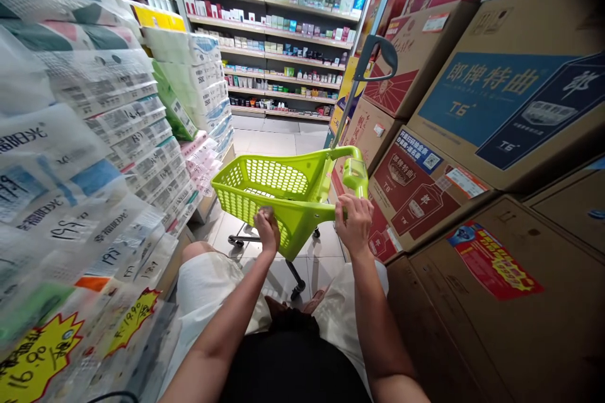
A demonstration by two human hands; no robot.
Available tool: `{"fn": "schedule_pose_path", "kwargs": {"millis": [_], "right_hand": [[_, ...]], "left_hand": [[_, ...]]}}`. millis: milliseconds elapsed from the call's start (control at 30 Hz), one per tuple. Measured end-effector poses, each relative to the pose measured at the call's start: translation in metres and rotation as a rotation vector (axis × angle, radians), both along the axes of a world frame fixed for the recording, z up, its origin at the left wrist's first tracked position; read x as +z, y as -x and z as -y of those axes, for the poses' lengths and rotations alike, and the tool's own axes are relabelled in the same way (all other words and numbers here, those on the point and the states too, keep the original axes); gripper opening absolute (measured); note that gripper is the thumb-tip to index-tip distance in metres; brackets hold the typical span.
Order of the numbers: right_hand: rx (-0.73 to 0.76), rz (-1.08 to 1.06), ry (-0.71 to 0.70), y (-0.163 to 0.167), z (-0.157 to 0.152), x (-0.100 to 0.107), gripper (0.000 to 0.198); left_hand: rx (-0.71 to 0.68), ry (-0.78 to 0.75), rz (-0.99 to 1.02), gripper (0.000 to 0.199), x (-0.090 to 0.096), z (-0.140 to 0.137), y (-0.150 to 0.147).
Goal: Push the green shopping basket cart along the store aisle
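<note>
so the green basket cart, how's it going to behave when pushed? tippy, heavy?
Probably light: the green basket cart is perforated plastic and looks empty. It should roll easily on the smooth tile, given the small castors beneath. Possibly tippy, since it already leans, held by the left hand on the rim and the right hand on the handle.
</note>
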State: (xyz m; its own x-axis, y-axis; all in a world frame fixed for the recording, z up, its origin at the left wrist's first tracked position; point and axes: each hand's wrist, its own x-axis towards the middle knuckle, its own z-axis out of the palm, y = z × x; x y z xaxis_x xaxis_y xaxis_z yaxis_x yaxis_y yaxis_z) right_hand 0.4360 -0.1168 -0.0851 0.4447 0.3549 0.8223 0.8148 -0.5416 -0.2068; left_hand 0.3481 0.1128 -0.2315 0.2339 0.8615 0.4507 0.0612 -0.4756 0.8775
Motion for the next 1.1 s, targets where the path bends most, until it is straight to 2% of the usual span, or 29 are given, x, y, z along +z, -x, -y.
{"fn": "schedule_pose_path", "kwargs": {"millis": [100, 200, 267, 433, 567, 633, 767, 867, 1033, 1100], "right_hand": [[0.035, -0.024, -0.03, 0.001, 0.002, -0.004, 0.026], [0.061, -0.046, -0.026, 0.002, 0.006, -0.005, 0.029], [0.078, -0.046, -0.015, 0.002, 0.007, -0.005, 0.029], [0.105, -0.037, -0.025, 0.003, 0.007, -0.005, 0.028], [0.128, -0.059, -0.023, 0.003, 0.009, -0.005, 0.029], [0.133, -0.066, -0.023, 0.004, 0.009, -0.005, 0.029], [0.135, -0.058, -0.026, 0.007, 0.008, -0.005, 0.027], [0.14, -0.022, -0.033, 0.007, 0.006, -0.004, 0.026], [0.138, 0.016, -0.037, 0.008, 0.004, -0.003, 0.023], [0.139, 0.015, -0.034, 0.009, 0.004, -0.003, 0.023]], "left_hand": [[-0.057, -0.045, -0.019, 0.014, 0.001, -0.003, 0.001], [0.1, 0.009, 0.036, 0.013, 0.014, -0.021, -0.002], [0.136, 0.039, 0.022, 0.014, 0.018, -0.023, -0.005], [-0.068, 0.013, -0.06, 0.007, 0.005, 0.002, -0.005], [0.092, 0.043, -0.031, 0.016, 0.008, -0.009, -0.008], [0.109, 0.054, -0.037, 0.015, 0.007, -0.009, -0.009], [-0.088, -0.034, -0.063, 0.005, -0.012, 0.02, -0.003], [-0.171, -0.085, -0.028, 0.009, -0.017, 0.037, 0.0], [-0.121, 0.021, 0.072, 0.019, 0.01, 0.043, -0.011], [-0.148, 0.007, 0.12, 0.022, 0.021, 0.047, -0.015]]}}
